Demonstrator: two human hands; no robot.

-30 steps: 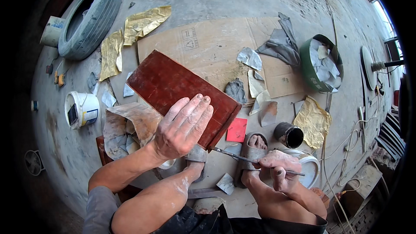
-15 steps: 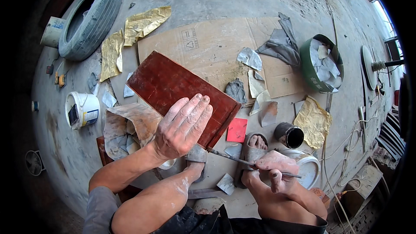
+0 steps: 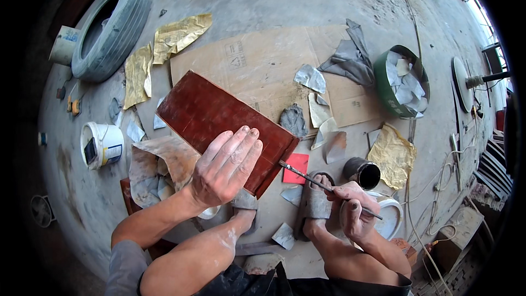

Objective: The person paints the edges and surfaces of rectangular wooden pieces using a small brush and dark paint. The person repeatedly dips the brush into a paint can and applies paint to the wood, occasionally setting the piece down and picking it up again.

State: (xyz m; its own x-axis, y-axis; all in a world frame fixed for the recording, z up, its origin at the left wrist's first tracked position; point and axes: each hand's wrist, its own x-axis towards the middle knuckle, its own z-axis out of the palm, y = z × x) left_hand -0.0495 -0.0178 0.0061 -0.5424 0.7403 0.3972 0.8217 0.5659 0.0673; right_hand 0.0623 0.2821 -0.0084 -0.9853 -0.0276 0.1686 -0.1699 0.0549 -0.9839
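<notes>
Under my left hand (image 3: 226,164) is a dark red, glossy wooden panel (image 3: 219,111), lying at a slant above the floor. The fingers of that hand stretch flat and close together across its upper face; the thumb is hidden. A thin long-handled paintbrush (image 3: 307,177) is gripped in my right hand (image 3: 356,205), between thumb and fingers. Its bristle tip is at the panel's narrow right-hand edge, touching it or very close. A dark jar (image 3: 362,172) with black inside stands just beyond my right hand. Next to the brush tip lies a red card-like square (image 3: 296,168).
Flattened cardboard (image 3: 257,49) lies beyond the panel, with sandpaper scraps and a grey cloth (image 3: 349,55). A green tub (image 3: 402,82) of scraps stands at right, a tyre (image 3: 111,32) and white bucket (image 3: 102,145) at left. Cables (image 3: 438,186) trail along the right.
My right hand has brought the brush tip up and right along the panel's narrow edge, from its lower corner. The left hand stays on the panel; the whole view has shifted slightly.
</notes>
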